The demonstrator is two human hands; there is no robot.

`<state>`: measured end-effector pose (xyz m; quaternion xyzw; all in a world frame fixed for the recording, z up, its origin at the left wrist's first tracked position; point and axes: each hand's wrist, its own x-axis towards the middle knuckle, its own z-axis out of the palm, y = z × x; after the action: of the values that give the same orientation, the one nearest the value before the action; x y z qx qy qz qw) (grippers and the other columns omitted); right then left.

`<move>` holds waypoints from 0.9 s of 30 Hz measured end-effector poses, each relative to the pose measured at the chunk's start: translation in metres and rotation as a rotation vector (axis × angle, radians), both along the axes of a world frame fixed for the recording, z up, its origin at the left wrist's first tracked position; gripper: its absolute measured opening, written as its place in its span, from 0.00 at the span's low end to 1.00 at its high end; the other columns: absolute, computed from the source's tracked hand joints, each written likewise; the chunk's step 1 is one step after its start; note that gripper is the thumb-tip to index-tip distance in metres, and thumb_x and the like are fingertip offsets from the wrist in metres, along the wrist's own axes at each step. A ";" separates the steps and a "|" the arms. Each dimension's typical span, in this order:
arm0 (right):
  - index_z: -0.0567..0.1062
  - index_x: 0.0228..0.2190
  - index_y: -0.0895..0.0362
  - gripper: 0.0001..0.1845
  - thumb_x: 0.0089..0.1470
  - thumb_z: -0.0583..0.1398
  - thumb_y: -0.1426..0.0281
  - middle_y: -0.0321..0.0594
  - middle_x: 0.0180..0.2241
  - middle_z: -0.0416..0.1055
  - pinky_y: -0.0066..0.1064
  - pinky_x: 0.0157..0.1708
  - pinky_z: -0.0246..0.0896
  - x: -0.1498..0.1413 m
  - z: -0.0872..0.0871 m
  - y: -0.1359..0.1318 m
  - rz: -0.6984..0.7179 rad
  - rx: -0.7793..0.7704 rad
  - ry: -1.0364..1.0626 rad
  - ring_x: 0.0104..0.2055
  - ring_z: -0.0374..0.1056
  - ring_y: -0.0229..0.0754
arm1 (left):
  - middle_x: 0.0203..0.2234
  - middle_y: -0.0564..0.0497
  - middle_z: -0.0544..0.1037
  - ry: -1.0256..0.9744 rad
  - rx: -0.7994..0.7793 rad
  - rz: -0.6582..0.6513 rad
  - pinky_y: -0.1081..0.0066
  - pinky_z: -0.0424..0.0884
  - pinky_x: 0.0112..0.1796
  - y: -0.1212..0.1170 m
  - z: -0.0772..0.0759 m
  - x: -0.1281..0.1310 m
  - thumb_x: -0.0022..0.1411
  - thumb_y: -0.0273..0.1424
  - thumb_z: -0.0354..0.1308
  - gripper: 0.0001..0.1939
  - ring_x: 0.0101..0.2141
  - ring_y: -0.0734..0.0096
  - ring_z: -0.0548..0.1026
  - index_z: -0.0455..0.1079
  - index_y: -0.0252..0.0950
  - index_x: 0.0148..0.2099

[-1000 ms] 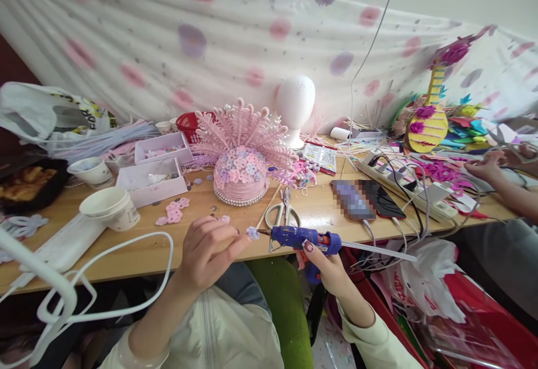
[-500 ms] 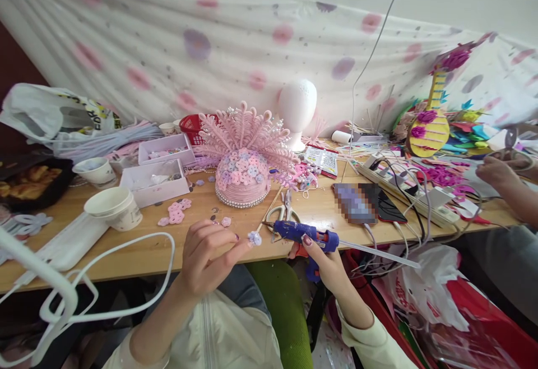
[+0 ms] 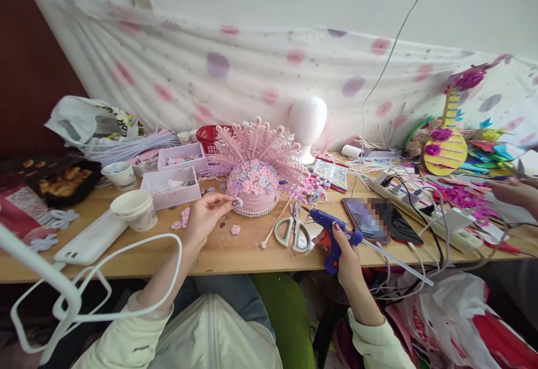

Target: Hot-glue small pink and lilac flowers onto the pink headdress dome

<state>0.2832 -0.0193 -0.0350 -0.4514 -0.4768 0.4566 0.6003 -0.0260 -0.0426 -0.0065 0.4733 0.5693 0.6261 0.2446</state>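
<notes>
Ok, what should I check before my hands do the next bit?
Small pale flower pinched in left hand: ok.
Blue plastic glue gun held in right hand: ok.
Long whitish glue stick in the gun's back: ok.
Gun's tip away from left fingers: ok.
Tip well clear of white-handled metal scissors: not ok, they're close.
Glue on the flower: cannot tell.

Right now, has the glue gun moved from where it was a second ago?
Yes, rightward: the glue gun, in the right hand, overlapped the handles of the scissors earlier and is now to their right.
</notes>
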 end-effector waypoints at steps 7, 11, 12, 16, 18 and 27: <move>0.79 0.19 0.55 0.24 0.45 0.68 0.46 0.39 0.21 0.75 0.31 0.29 0.65 -0.002 -0.002 0.002 0.015 -0.002 0.019 0.24 0.69 0.41 | 0.34 0.51 0.77 0.256 0.038 0.006 0.58 0.64 0.51 0.008 0.026 0.024 0.49 0.33 0.69 0.03 0.41 0.60 0.73 0.82 0.44 0.30; 0.79 0.20 0.55 0.24 0.47 0.67 0.47 0.39 0.22 0.76 0.31 0.31 0.65 -0.001 -0.005 0.002 0.030 0.019 -0.001 0.26 0.70 0.41 | 0.34 0.50 0.76 0.411 -0.069 0.156 0.53 0.61 0.53 0.016 0.037 0.056 0.49 0.29 0.69 0.04 0.46 0.53 0.70 0.83 0.45 0.29; 0.79 0.21 0.55 0.24 0.48 0.67 0.47 0.39 0.23 0.76 0.31 0.31 0.65 -0.001 -0.006 0.002 0.030 0.028 -0.008 0.26 0.70 0.42 | 0.34 0.50 0.76 0.412 -0.089 0.178 0.52 0.61 0.54 0.018 0.036 0.060 0.49 0.30 0.69 0.04 0.47 0.52 0.69 0.83 0.46 0.29; 0.79 0.19 0.56 0.27 0.52 0.64 0.46 0.40 0.21 0.74 0.31 0.30 0.64 0.000 -0.006 0.001 0.068 0.050 -0.072 0.26 0.69 0.42 | 0.32 0.50 0.75 0.388 -0.066 0.155 0.53 0.62 0.53 0.017 0.025 0.048 0.49 0.33 0.69 0.03 0.43 0.54 0.71 0.83 0.45 0.30; 0.78 0.19 0.56 0.28 0.53 0.63 0.46 0.40 0.20 0.74 0.31 0.29 0.63 0.000 -0.006 0.001 0.081 0.052 -0.096 0.26 0.68 0.42 | 0.31 0.51 0.75 0.342 -0.027 0.131 0.54 0.62 0.54 0.015 0.018 0.026 0.48 0.37 0.68 0.05 0.41 0.56 0.72 0.82 0.45 0.29; 0.79 0.21 0.56 0.24 0.40 0.71 0.47 0.40 0.22 0.76 0.31 0.28 0.66 0.001 -0.004 0.002 0.010 -0.051 0.013 0.25 0.70 0.42 | 0.31 0.48 0.81 0.118 -0.109 -0.032 0.58 0.67 0.50 0.022 0.005 -0.023 0.38 0.44 0.72 0.15 0.40 0.56 0.77 0.81 0.40 0.27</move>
<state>0.2846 -0.0173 -0.0394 -0.4612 -0.4634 0.4745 0.5894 -0.0492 -0.0201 -0.0014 0.5043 0.6085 0.5613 0.2459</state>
